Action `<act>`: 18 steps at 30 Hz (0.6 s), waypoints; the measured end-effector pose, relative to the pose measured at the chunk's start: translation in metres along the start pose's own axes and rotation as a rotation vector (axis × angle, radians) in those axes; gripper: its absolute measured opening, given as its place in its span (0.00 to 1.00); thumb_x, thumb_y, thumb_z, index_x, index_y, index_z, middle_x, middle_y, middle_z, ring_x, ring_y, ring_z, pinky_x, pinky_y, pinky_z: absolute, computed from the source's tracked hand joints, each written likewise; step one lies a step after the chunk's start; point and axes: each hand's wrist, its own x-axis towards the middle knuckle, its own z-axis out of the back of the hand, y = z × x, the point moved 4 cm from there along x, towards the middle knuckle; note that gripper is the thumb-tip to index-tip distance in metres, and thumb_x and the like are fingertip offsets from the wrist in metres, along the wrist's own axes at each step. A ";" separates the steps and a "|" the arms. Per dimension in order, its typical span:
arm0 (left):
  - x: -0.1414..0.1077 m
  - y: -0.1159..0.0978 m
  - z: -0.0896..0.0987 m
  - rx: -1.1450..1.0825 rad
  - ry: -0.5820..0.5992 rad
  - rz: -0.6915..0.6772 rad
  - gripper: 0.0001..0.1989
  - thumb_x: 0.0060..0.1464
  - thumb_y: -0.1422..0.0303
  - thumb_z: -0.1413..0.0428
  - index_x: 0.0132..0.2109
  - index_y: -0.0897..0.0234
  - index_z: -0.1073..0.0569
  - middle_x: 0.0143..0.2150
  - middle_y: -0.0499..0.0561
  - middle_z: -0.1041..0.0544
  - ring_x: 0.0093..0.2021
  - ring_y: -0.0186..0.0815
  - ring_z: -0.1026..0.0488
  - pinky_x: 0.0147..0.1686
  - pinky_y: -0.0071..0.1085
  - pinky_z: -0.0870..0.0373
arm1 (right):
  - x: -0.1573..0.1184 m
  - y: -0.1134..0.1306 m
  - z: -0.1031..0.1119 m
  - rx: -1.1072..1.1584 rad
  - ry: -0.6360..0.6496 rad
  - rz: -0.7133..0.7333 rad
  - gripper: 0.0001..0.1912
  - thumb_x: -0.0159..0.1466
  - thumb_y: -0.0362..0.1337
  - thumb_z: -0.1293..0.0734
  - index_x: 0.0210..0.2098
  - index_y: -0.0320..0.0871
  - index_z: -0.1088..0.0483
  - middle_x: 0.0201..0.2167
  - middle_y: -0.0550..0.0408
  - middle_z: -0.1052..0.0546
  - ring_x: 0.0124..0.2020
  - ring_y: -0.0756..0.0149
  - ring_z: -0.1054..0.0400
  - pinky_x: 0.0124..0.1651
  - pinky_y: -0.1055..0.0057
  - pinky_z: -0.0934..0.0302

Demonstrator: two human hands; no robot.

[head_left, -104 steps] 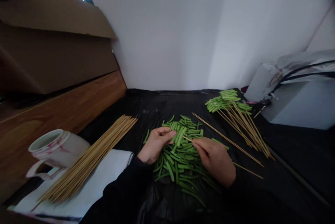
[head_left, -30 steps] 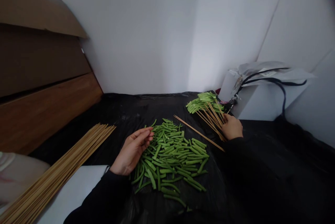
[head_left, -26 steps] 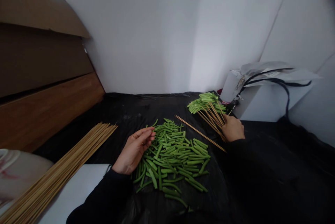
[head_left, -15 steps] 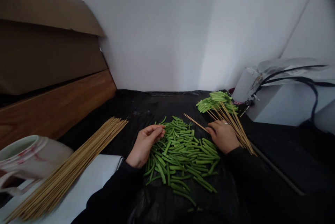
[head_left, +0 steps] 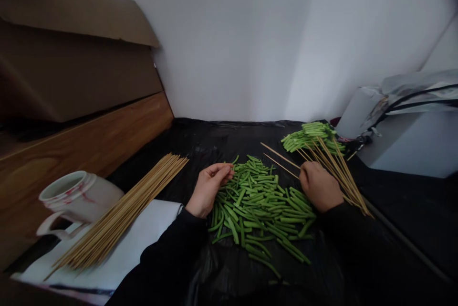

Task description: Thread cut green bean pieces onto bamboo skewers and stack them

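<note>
Cut green bean pieces (head_left: pixel 261 205) lie in a loose heap on black plastic sheeting (head_left: pixel 214 139). At the heap's upper left edge, my left hand (head_left: pixel 211 189) is closed, thumb against fingers, on what looks like a bean piece, mostly hidden. My right hand (head_left: pixel 318 185) is closed at the heap's right side; two thin wooden sticks (head_left: pixel 281 155) point up-left from its fingers. Beyond it, skewered beans (head_left: pixel 311 135) are stacked, their sticks (head_left: pixel 339 167) slanting down to the right past my hand.
A large bundle of bare sticks (head_left: pixel 125 215) lies at the left on a white sheet (head_left: pixel 157 220), beside a white mug (head_left: pixel 84 196). Behind are a cardboard box (head_left: pixel 82 67) and a wooden board (head_left: pixel 143 115). A pale box (head_left: pixel 411 143) with black straps stands at the right.
The view has shifted, so things sit further right, apart from the hands' own motion. Two sticks now extend from my right hand, where mainly one showed before. My left hand keeps its pinch.
</note>
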 end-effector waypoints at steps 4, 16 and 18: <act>0.003 -0.002 0.005 0.110 -0.038 -0.101 0.14 0.43 0.63 0.35 0.37 0.66 0.20 0.32 0.53 0.21 0.31 0.34 0.28 0.33 0.28 0.34 | -0.003 0.014 0.017 0.118 -0.167 0.070 0.11 0.67 0.37 0.44 0.37 0.43 0.31 0.32 0.52 0.27 0.32 0.66 0.34 0.31 0.70 0.50; -0.002 -0.004 0.000 0.890 0.083 -0.442 0.03 0.48 0.68 0.39 0.32 0.59 0.20 0.33 0.50 0.22 0.35 0.39 0.29 0.39 0.33 0.37 | -0.006 0.033 0.045 0.039 -0.269 0.234 0.19 0.62 0.39 0.38 0.15 0.43 0.36 0.16 0.55 0.34 0.25 0.69 0.42 0.29 0.69 0.55; -0.004 -0.004 -0.004 0.953 0.115 -0.482 0.04 0.49 0.67 0.39 0.34 0.58 0.20 0.36 0.51 0.23 0.40 0.40 0.29 0.44 0.36 0.37 | -0.006 0.030 0.052 0.006 -0.317 0.265 0.18 0.60 0.37 0.37 0.15 0.43 0.36 0.16 0.56 0.35 0.26 0.68 0.43 0.30 0.69 0.55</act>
